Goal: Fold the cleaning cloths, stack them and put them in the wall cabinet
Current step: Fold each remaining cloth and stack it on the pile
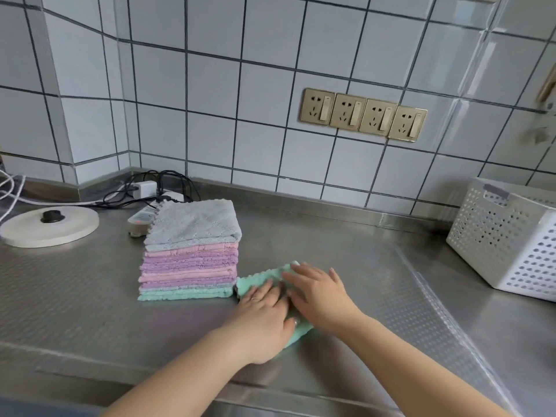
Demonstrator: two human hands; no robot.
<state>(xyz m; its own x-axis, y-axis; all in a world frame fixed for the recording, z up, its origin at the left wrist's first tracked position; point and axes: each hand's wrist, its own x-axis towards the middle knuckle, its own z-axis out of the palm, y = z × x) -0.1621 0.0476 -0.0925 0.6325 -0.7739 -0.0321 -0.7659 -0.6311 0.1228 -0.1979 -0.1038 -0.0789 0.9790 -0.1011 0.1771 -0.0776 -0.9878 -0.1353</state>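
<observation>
A: Report hand status.

B: I read both hands flat. The left hand [264, 308] lies palm down on the green cloth [255, 282], fingers straight and together, pressing. There is a ring on one finger. The right hand [316, 293] lies beside it, also palm down on the same cloth, fingers spread and straight. Neither hand grasps anything; both press only. The two hands touch or nearly touch along their inner edges; I cannot tell which.

A: Cloth position?

B: The green cloth rests on the steel counter [90, 296], just right of the stack [189, 254], its left edge at or against the stack base. Most of it is hidden under the hands; one corner shows beyond the fingertips, another below the left thumb.

A: Stack condition?

B: Folded cloths, squared, upright. Grey layer on top, then pink and purple layers, green at the bottom. I cannot count the layers with certainty.

A: Surroundings?

B: White perforated basket [505, 236] at the right, well apart from the cloth. Round white base [51, 225] with a black centre at the left. Behind the stack: a power strip [140, 219], a white adapter [144, 188] and black cables [168, 182]. Four gold sockets [362, 114] on the tiled wall [210, 100].
</observation>
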